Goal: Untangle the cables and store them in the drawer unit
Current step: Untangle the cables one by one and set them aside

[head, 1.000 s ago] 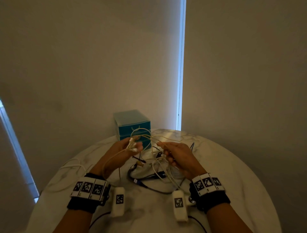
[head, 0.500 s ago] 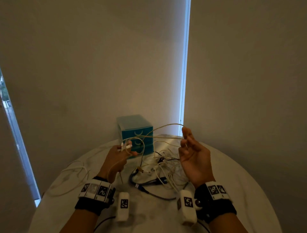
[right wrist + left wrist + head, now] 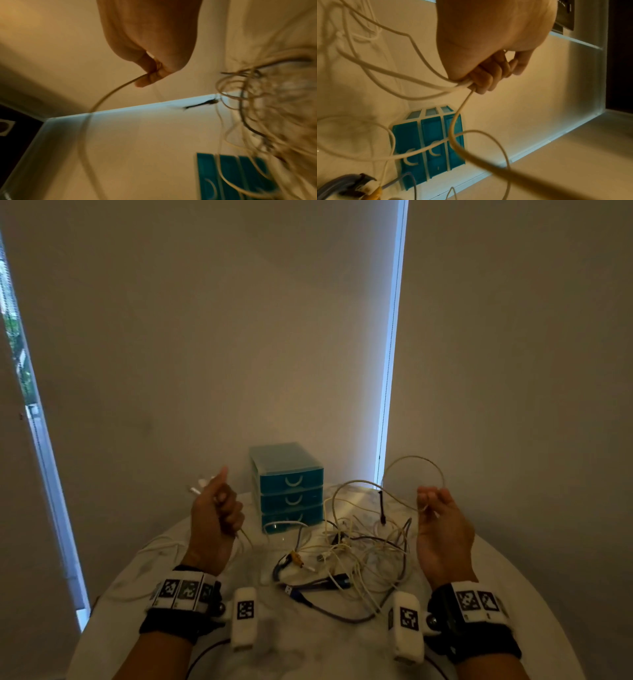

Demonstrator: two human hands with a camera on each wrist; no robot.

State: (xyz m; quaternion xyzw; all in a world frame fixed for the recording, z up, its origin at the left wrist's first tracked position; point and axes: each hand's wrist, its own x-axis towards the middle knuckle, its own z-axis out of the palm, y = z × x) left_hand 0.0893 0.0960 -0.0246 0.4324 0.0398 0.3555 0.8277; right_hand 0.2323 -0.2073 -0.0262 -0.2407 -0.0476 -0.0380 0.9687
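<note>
A tangle of white, grey and black cables (image 3: 356,553) lies on the round marble table (image 3: 308,642). Behind it stands a teal three-drawer unit (image 3: 291,491), all drawers closed. My left hand (image 3: 215,508) is raised left of the unit and grips white cable strands (image 3: 436,86), with white plug ends (image 3: 198,487) sticking out above the fist. My right hand (image 3: 435,508) is raised at the right and pinches a thin white cable (image 3: 120,86) that loops up above the fingers (image 3: 414,467) and runs back down into the tangle.
A black cable end (image 3: 382,506) hangs in the lifted strands. A grey cable with a blue USB plug (image 3: 294,594) lies at the front of the pile. Another white cable (image 3: 154,546) trails over the table's left side. Blinds hang close behind the table.
Both hands have moved apart and upward, stretching white cable between them. The right hand, open half a second ago, now pinches a loop. The head view has tilted up.
</note>
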